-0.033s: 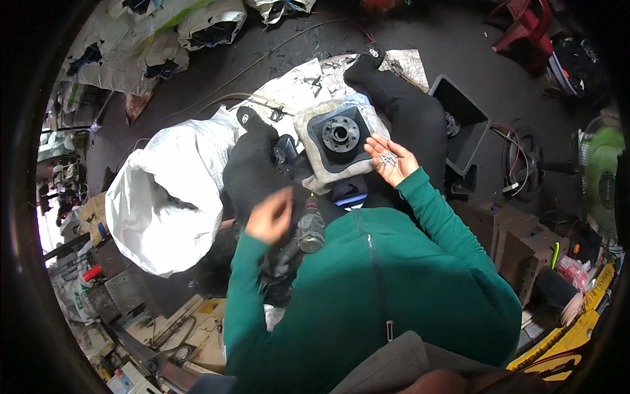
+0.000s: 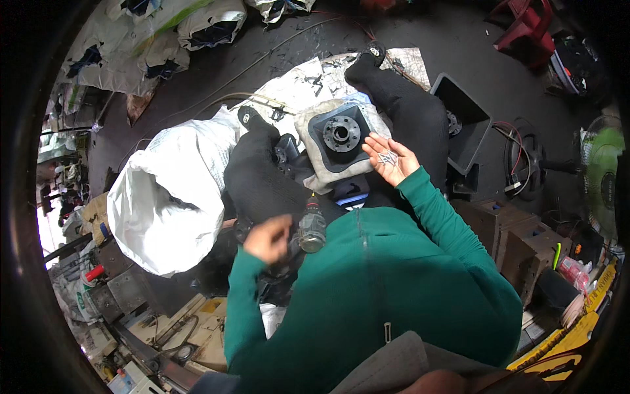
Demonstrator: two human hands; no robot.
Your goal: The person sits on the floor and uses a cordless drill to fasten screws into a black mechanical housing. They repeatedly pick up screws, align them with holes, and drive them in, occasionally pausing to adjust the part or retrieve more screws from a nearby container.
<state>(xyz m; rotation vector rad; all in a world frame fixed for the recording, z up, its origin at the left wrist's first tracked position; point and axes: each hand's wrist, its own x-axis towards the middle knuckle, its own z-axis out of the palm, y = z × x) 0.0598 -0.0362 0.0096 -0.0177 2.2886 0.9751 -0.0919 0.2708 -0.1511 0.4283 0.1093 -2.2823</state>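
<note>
My right hand, palm up with fingers stretched, holds several small silver screws in its palm. Just left of its fingertips is a square black plastic part with a round, holed flange at its centre. That part rests on a grey-white cushion between my legs. My left hand is smeared by motion beside a power screwdriver with a red band and yellowish tip. I cannot make out its fingers, or whether it touches the tool.
An open white sack stands at my left. On the right are a black plastic bin-like part, rusty metal blocks and a green fan. White sheeting and a hose lie ahead; full sacks are at the far left.
My left hand has shifted slightly down and toward me, near the power screwdriver. My right hand and its screws stay in place.
</note>
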